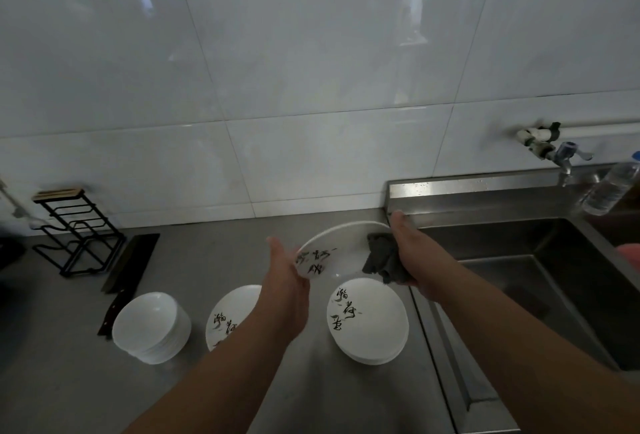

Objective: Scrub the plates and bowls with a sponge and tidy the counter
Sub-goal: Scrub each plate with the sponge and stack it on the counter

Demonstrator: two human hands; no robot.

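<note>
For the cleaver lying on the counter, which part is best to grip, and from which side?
Grip the cleaver by its dark handle, coming from the near side: the handle points toward the person, while the broad blade lies flat toward the rack. The bowl stack crowds the handle's right.

Dim, cool grey light where I stand. Glare streaks and window reflections on far wall tiles (311,53), strongest upper left and upper right. Sink basin (540,281) right in deep shadow. Wide-angle bending at edges; left edge dark, soft, smeared.
</note>
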